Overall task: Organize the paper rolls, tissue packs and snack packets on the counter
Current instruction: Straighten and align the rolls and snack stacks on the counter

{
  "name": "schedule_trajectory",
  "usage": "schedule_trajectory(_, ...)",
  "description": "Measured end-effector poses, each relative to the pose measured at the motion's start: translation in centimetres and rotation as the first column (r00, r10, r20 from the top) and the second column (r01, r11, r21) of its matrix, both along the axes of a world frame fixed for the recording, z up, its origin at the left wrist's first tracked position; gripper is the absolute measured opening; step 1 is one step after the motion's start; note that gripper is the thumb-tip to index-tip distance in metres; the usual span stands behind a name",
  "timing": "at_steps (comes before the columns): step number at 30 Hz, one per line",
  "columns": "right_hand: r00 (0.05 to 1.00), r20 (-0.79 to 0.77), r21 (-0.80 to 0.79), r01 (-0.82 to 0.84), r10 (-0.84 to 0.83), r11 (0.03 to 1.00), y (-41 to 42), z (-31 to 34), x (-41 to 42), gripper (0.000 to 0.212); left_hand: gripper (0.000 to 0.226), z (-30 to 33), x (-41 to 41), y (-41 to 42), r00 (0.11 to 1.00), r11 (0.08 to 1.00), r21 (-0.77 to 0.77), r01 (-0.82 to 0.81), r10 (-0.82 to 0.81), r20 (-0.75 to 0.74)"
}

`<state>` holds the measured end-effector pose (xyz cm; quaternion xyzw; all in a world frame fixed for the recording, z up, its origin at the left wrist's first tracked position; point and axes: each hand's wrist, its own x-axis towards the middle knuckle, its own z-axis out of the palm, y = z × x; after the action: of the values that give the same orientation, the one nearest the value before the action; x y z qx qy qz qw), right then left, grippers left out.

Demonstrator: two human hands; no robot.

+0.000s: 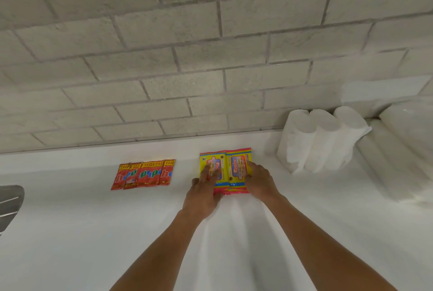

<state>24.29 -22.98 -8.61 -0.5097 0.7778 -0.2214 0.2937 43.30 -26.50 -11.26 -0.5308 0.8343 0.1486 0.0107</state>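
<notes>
Your hands are both down on the yellow packets: left hand (206, 187) lies flat with straight fingers spread over the left yellow packet (214, 172); right hand (261, 181) rests its fingers, relaxed and extended, against the right edge of the right yellow packet (237, 171). Neither hand curls round or pinches anything.

Grey block wall (187, 56) fills the upper field behind the work area.

White surface (93, 232) runs under everything you are handling.

At far right, long white wrapped paper packs (403, 150) lie on the surface against the wall; overexposed, so their count cannot be told.

Just left of them, three white paper rolls (321, 140) stand side by side, touching one another, near the wall.

The two yellow packets lie flat, side by side, long edges touching, between the paper rolls and the red packets.

Row of red snack packets (144, 174) lies flat to your left, overlapping one another, well apart from the yellow pair.

Metal object (9, 206) at the left frame edge, partly cut off; cannot identify.
</notes>
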Motion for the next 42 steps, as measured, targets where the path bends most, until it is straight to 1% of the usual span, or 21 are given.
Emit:
schedule_trajectory(3,1.000,0.004,0.009,-0.011,0.011,1.000,-0.2,-0.2,0.4,0.048,0.077,-0.5,0.8,-0.5,1.000,1.000,-0.002,0.004,-0.004,-0.011)
schedule_trajectory(7,1.000,0.005,0.013,-0.010,0.010,1.000,-0.3,0.0,0.7,0.046,0.077,-0.4,1.0,-0.5,1.000,1.000,0.008,-0.013,0.013,-0.010)
schedule_trajectory(14,0.996,0.085,0.003,0.009,-0.010,1.000,-0.4,-0.2,0.4,0.047,0.078,-0.8,0.9,-0.6,1.000,1.000,0.011,-0.015,0.015,-0.028)
schedule_trajectory(20,0.995,0.103,-0.015,0.018,-0.016,1.000,-0.4,-0.4,0.4,0.045,0.078,-0.5,0.9,-0.5,1.000,1.000,0.021,-0.011,0.011,-0.013)
schedule_trajectory(26,0.989,0.141,0.005,0.049,-0.050,0.999,0.5,-0.1,-0.1,0.055,0.080,-0.4,1.5,-0.3,1.000,1.000,0.003,0.006,-0.006,-0.026)
schedule_trajectory(30,0.994,0.103,0.007,0.047,-0.048,0.999,2.9,-0.6,-0.8,0.055,0.080,0.7,1.8,1.4,0.998,1.000,0.012,-0.026,0.027,-0.049)
schedule_trajectory(36,0.998,0.066,-0.036,0.018,-0.016,0.999,8.5,-1.0,-1.6,0.048,0.074,2.6,2.0,5.5,0.997,0.996,-0.071,-0.055,0.051,-0.052)
schedule_trajectory(42,0.996,0.087,-0.090,0.032,-0.024,0.995,14.3,-0.9,-3.0,0.040,0.070,3.4,0.7,10.6,0.985,0.996,-0.086,-0.016,0.001,-0.170)
